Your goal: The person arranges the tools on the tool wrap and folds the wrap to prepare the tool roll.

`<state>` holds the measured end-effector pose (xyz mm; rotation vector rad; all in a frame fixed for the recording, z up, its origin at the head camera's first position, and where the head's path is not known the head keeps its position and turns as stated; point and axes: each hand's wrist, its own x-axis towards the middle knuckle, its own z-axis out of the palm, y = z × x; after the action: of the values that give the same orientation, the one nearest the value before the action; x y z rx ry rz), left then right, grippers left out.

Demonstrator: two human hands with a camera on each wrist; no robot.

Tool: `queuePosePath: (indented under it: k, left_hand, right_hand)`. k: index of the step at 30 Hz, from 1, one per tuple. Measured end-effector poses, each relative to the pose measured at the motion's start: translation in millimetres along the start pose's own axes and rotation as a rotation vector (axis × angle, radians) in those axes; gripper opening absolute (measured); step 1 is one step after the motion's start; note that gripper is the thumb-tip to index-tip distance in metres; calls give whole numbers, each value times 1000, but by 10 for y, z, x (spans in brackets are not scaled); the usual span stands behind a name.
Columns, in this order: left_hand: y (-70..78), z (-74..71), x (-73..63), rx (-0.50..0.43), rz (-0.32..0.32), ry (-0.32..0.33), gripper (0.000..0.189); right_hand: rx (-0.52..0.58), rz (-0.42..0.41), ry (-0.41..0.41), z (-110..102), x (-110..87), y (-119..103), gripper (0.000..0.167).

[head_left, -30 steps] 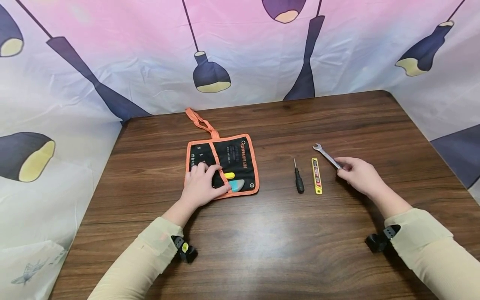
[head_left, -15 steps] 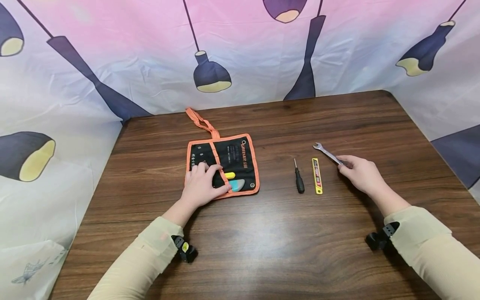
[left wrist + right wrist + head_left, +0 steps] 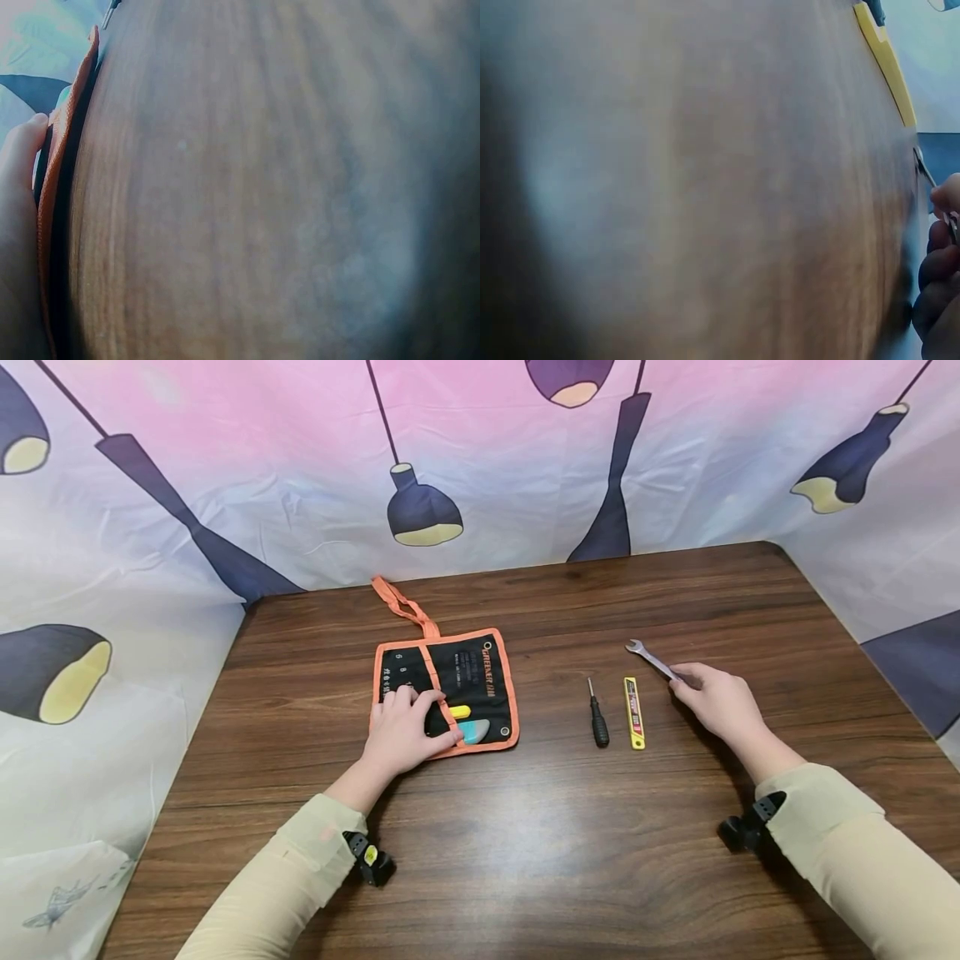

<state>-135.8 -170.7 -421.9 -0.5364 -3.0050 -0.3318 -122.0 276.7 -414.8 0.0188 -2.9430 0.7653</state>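
Observation:
In the head view, my left hand (image 3: 401, 727) grips the front of a black tool pouch (image 3: 468, 664) with orange trim, its thumb and index finger at the orange pocket edge. A yellow-ended piece (image 3: 459, 712) and a teal and grey tool (image 3: 473, 731) stick out of the pocket; their lower parts are hidden. To the right, my right hand (image 3: 716, 700) pinches an open-ended wrench (image 3: 651, 658) by its near end, the open jaw pointing away to the upper left. In the right wrist view, curled fingers (image 3: 937, 266) hold the wrench's shaft (image 3: 924, 169).
Between the hands a black-handled screwdriver (image 3: 598, 722) and a yellow flat case (image 3: 634, 714) lie side by side on the dark wooden table (image 3: 517, 843). An orange strap (image 3: 401, 604) runs from the pouch toward the back edge. A patterned cloth (image 3: 510, 468) hangs behind.
My right hand has moved slightly up and away with the wrench, and its wrist has shifted a little left. My left hand and the pouch have stayed put.

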Motion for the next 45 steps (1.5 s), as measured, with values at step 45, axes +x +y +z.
queuePosePath:
  k: [45]
  left_hand:
    - [3,-2,-2,3,5,12,75]
  right_hand:
    - [263,37,27,102,305,-210,30]
